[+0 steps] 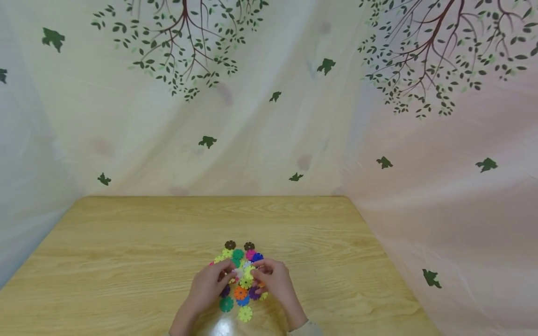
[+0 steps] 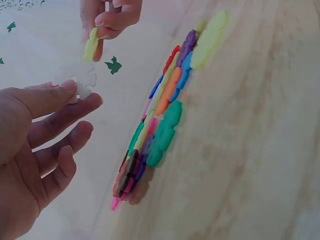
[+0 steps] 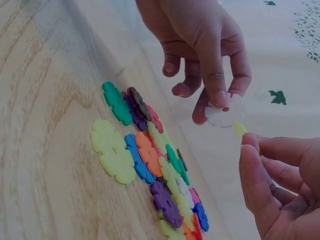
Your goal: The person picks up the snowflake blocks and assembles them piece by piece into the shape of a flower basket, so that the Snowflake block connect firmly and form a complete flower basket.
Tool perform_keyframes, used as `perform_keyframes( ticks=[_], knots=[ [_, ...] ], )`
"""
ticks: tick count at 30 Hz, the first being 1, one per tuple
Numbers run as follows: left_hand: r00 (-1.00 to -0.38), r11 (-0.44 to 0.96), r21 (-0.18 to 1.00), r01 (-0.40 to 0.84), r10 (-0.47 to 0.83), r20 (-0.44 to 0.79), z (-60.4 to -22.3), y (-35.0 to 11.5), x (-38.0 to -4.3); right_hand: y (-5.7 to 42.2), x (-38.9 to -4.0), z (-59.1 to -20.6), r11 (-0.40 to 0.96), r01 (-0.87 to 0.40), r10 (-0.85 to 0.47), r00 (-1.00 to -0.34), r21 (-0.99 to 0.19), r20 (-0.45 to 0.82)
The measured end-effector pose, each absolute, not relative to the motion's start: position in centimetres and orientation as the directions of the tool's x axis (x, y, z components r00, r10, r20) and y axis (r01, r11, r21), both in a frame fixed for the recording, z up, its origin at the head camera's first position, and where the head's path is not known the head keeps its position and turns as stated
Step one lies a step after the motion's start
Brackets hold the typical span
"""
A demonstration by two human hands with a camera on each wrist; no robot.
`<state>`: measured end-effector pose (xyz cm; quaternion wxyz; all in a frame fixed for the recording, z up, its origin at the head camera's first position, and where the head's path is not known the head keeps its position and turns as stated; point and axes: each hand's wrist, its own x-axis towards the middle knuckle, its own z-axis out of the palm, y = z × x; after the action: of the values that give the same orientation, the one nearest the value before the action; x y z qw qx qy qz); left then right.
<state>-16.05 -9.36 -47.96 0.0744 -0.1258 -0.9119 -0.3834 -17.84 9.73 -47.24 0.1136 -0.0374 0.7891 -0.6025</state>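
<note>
Head: left hand (image 1: 210,285), right hand (image 1: 276,281) over discs (image 1: 240,293) on table (image 1: 126,261), lower centre. Left wrist: left hand pinches white disc (image 2: 86,79), upper left; right hand pinches yellow disc (image 2: 91,45) above. Right wrist: the two appear to meet, right of centre; likely joining, next calls for alignment.

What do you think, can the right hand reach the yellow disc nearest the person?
Probably yes: nothing covers that yellow disc, near the right hand. But the hand pinches another yellow piece, which it may need to release.

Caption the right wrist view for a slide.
Left hand pinching a white disc, right hand a yellow disc, above colourful notched discs.
</note>
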Motion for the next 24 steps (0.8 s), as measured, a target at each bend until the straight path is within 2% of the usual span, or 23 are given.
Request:
perform_keyframes(
  ticks=[15, 18, 24],
  knots=[
    [-0.925, 0.678, 0.650, 0.343, 0.123, 0.360, -48.8, -8.9, -15.5, 9.8, -17.1, -47.2, 0.264, 0.044, -0.235, -0.966, -0.964, -0.108],
    [-0.918, 0.613, 0.693, 0.379, 0.157, 0.363, -49.0, -9.0, -15.6, 9.7, -17.0, -47.1, 0.251, 0.048, -0.237, -0.965, -0.967, -0.109],
    [-0.890, 0.392, 0.804, 0.447, 0.285, 0.356, -49.4, -9.3, -15.8, 9.9, -16.9, -47.2, 0.188, 0.072, -0.246, -0.962, -0.979, -0.118]
  ],
)
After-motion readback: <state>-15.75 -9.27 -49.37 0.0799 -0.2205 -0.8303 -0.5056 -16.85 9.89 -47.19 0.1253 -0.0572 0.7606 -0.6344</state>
